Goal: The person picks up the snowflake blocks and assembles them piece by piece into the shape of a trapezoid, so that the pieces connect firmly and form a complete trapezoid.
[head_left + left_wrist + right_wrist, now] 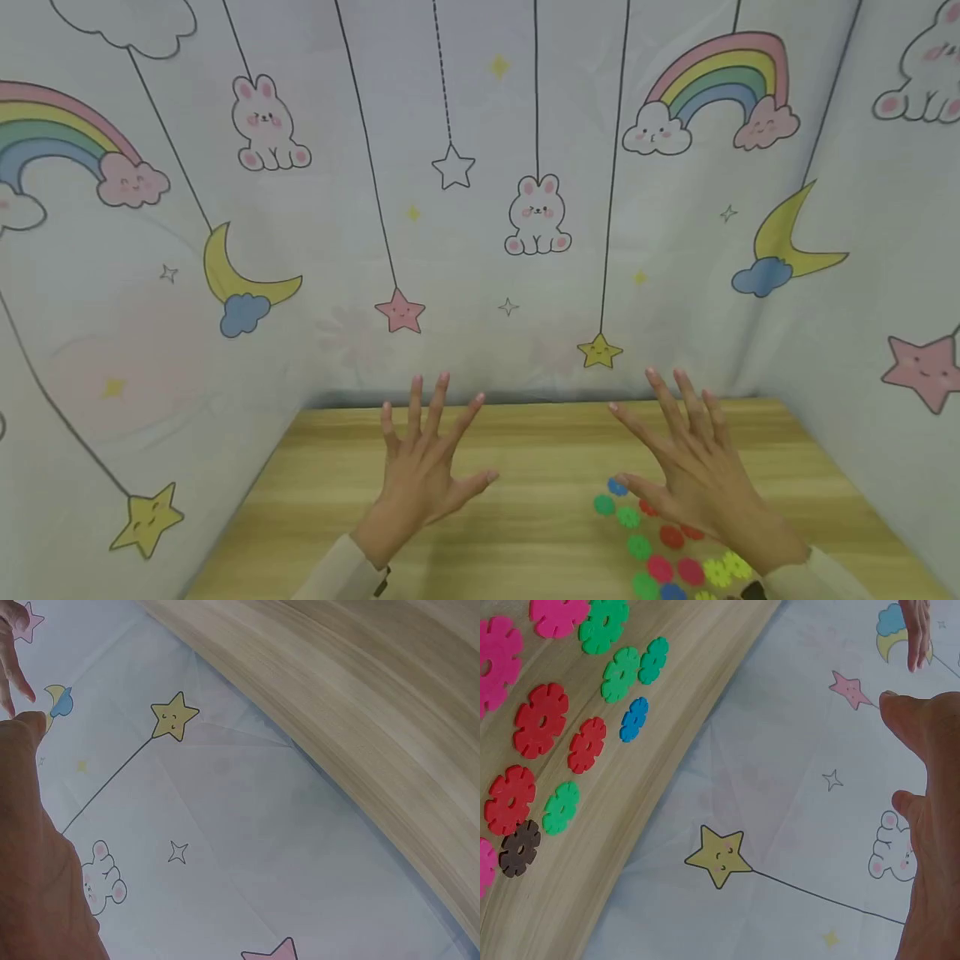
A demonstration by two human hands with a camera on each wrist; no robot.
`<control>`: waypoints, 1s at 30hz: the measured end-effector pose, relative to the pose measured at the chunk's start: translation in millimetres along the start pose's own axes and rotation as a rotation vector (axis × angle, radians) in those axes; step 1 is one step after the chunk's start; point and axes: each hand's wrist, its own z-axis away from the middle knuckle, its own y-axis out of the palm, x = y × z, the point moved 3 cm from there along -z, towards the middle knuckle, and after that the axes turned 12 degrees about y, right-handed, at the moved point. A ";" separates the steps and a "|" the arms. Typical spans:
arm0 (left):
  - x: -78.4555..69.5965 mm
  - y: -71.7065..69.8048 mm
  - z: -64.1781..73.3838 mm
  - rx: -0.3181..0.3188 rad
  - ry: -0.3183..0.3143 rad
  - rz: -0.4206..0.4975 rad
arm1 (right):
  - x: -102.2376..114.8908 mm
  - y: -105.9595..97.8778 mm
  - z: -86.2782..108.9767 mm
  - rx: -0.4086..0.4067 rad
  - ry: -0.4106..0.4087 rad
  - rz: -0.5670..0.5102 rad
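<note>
My left hand (pixel 420 475) is held up above the left half of the wooden table, its fingers spread and nothing in it. Opposite it, my right hand (pixel 705 475) also has spread fingers and holds nothing. Below and around the right hand lie flat, notched plastic discs shaped like flowers, among them a green disc (pixel 639 547), a blue disc (pixel 634 719), a red disc (pixel 541 721) and a brown disc (pixel 520 848). The right hand and its sleeve hide part of this group in the head view. In the left wrist view the left hand (pixel 37 847) shows only partly.
The wood-grain table (pixel 315 533) is walled at the back and sides by a white cloth (pixel 465 350) printed with rabbits, stars, moons and rainbows. The discs lie loosely on the table's right half, several of them touching or overlapping.
</note>
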 end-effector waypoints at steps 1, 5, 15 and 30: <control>-0.6 0.1 -0.2 -0.008 0.004 0.004 | -0.6 -0.3 0.5 0.004 0.003 -0.002; -3.6 -0.1 -1.5 -0.031 0.020 0.018 | -3.5 -1.5 2.1 0.019 0.019 -0.005; -15.8 2.0 -3.4 0.003 0.000 0.208 | -11.2 -0.3 7.8 0.075 0.074 -0.102; -57.3 38.6 -19.8 -0.061 -0.004 0.845 | -27.9 27.5 37.3 0.063 0.393 -0.542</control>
